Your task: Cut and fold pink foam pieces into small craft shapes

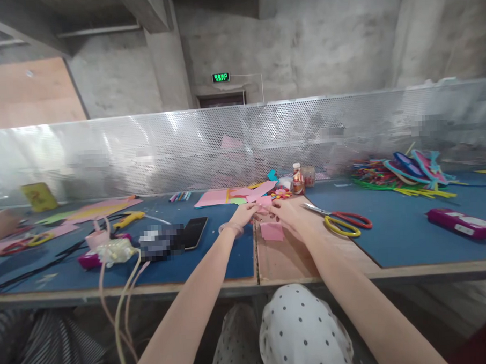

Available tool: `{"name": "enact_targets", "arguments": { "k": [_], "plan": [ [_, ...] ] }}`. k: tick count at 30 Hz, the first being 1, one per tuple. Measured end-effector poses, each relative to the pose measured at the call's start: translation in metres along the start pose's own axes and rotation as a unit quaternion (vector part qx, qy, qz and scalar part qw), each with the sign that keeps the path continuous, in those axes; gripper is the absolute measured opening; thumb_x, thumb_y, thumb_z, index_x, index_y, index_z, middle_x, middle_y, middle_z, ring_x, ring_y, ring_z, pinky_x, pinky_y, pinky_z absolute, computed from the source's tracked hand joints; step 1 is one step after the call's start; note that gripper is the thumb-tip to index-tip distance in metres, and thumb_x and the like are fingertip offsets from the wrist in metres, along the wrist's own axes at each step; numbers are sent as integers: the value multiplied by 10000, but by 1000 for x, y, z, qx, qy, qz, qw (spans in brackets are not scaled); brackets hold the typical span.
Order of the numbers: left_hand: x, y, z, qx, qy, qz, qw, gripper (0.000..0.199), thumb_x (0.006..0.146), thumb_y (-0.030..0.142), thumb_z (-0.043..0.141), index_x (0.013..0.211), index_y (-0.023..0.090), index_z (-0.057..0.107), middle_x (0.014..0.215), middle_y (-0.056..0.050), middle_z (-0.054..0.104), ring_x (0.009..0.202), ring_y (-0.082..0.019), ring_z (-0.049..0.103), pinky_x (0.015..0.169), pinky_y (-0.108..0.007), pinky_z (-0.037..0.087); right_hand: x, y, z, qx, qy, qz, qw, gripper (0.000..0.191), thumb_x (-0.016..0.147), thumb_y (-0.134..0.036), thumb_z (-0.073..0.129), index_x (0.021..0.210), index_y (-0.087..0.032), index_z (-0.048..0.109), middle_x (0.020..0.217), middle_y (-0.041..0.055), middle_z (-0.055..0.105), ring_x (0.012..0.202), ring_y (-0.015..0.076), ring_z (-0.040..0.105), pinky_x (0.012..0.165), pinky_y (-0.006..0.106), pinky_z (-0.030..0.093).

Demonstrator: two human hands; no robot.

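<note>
Both my hands meet over the bare wooden strip of the table, pinching a small piece of pink paper [264, 202] between them. My left hand [245, 214] comes in from the left with a pale bangle [231, 229] at its wrist, fingers closed on the paper's left side. My right hand [285, 212] grips the same piece from the right. Just below the hands a second small pink paper piece [272, 231] lies on the wood. Scissors [343, 220] with red and yellow handles rest to the right of my right hand.
Behind the hands lie pink sheets [213, 198], a paper flower [281, 193] and a bottle [298, 179]. At left are a phone [195, 233], a yellow glue gun [130, 220] and cables [120, 300]. Pipe cleaners [372, 179] and a magenta box [464, 225] lie right. Another person's hand [3, 227] is far left.
</note>
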State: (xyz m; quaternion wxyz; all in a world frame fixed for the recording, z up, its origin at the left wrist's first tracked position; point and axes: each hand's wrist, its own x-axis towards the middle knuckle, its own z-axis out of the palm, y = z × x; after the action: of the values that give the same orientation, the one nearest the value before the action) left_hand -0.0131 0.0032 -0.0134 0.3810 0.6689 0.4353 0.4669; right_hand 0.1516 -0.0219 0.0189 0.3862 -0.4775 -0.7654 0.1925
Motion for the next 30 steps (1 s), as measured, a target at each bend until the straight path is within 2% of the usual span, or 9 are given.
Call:
{"name": "enact_targets", "arguments": {
  "k": [4, 8, 11, 17, 22, 30],
  "plan": [
    [2, -2, 0, -28, -7, -7, 1000, 258, 760, 338, 531, 860, 111, 604, 829, -100, 667, 620, -135, 616, 450, -175, 380, 9, 16, 10, 46, 29, 7, 999, 184, 808, -256, 466, 842, -120, 585, 670, 38, 614, 493, 73, 513, 446, 161, 374],
    [4, -4, 0, -46, -26, -16, 998, 265, 734, 350, 561, 845, 113, 597, 847, -101, 663, 666, -162, 633, 475, -194, 404, 14, 22, 13, 11, 18, -27, 999, 196, 799, -268, 478, 799, -120, 606, 627, 27, 606, 488, 80, 511, 449, 167, 374],
    [5, -6, 1, -50, -29, -27, 998, 241, 735, 346, 553, 796, 115, 585, 780, -94, 664, 657, -173, 632, 491, -216, 416, 15, 23, 13, -22, 30, -63, 997, 184, 792, -239, 478, 771, -121, 618, 614, 23, 614, 517, 92, 522, 475, 174, 382],
    [6, -6, 3, -125, -29, -60, 990, 271, 809, 362, 429, 775, 122, 548, 755, -106, 661, 614, -151, 623, 491, -215, 421, 1, 4, 6, -121, 65, -131, 982, 217, 800, -227, 464, 745, -125, 648, 729, 68, 663, 634, 133, 561, 568, 206, 396],
    [4, -4, 2, -131, 9, -48, 990, 195, 804, 284, 433, 819, 118, 534, 747, -74, 643, 660, -166, 637, 515, -221, 429, -17, -17, -1, -241, 86, -147, 956, 282, 832, -236, 410, 940, -164, 660, 745, 83, 673, 678, 155, 581, 601, 210, 387],
    [4, -7, 5, -160, -18, -37, 986, 194, 764, 314, 507, 798, 124, 526, 695, -69, 635, 625, -163, 635, 552, -244, 456, -12, -12, -1, -261, 72, -143, 952, 287, 833, -205, 399, 1009, -173, 623, 878, 80, 663, 819, 151, 575, 703, 218, 399]
  ]
}}
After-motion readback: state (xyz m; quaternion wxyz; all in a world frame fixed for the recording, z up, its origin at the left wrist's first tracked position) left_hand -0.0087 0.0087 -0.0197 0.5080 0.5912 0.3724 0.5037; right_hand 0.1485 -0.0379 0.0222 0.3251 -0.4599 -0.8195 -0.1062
